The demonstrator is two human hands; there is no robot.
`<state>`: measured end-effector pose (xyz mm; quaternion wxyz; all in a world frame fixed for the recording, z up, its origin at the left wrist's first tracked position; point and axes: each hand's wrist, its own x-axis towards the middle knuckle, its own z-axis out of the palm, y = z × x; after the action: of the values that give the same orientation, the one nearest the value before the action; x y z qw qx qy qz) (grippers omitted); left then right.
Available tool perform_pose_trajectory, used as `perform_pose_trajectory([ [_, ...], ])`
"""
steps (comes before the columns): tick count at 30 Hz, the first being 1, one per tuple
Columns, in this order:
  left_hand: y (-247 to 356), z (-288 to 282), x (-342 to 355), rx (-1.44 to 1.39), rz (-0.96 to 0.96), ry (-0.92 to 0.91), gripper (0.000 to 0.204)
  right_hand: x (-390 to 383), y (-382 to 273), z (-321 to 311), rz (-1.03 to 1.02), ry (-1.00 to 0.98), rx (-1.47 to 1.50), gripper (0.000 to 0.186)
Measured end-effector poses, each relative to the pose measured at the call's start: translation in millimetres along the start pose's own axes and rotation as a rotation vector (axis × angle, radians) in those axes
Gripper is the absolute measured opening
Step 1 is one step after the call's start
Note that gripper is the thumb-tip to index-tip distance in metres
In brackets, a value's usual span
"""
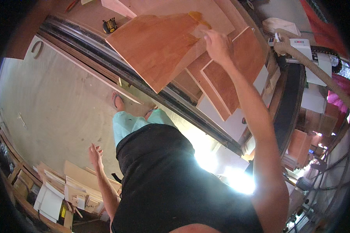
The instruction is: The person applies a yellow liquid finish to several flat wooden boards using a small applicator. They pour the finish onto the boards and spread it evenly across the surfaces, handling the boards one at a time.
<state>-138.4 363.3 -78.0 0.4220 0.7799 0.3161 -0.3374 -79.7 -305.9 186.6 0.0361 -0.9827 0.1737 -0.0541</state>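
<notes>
My right hand is over the right end of a reddish-brown wooden board. Its fingers are closed, and a pale, thin shape shows at their tips, too blurred to name. Beside the fingertips, a yellow-brown smear lies at the board's far right edge. The board's surface looks darker and streaked over much of its left part. Away from the bench, my left hand hangs in the air over the floor, fingers apart and nothing in them.
A yellow and black tape measure sits left of the board. More brown panels lie to its right. A long dark metal rail edges the bench. Wood offcuts are stacked at lower left; a ribbed hose hangs at right.
</notes>
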Motion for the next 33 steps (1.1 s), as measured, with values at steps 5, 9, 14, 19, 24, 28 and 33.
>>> perform_pose_trajectory([
  [5,7,-7,1,0.046,0.067,-0.035,0.071,16,-9,28,-0.068,-0.201,-0.072,0.033],
  [9,5,-10,-7,-0.021,0.068,0.009,0.069,-52,-72,25,-0.255,-0.225,0.099,0.035],
  [14,-5,7,-14,-0.033,0.073,-0.012,0.066,-132,-123,-18,-0.359,-0.58,0.285,0.037],
  [19,-1,13,-16,0.027,0.132,-0.02,0.058,-33,-37,-39,-0.334,-0.136,0.142,0.034],
  [24,-4,7,-8,0.022,0.162,-0.04,0.051,-12,27,66,-0.298,0.067,0.227,0.036],
  [28,-7,-4,-24,-0.008,0.086,0.023,0.045,-46,-6,4,-0.263,-0.152,0.227,0.038],
  [33,-12,-7,-19,0.08,0.042,-0.089,0.045,26,32,7,-0.206,0.006,0.107,0.035],
])
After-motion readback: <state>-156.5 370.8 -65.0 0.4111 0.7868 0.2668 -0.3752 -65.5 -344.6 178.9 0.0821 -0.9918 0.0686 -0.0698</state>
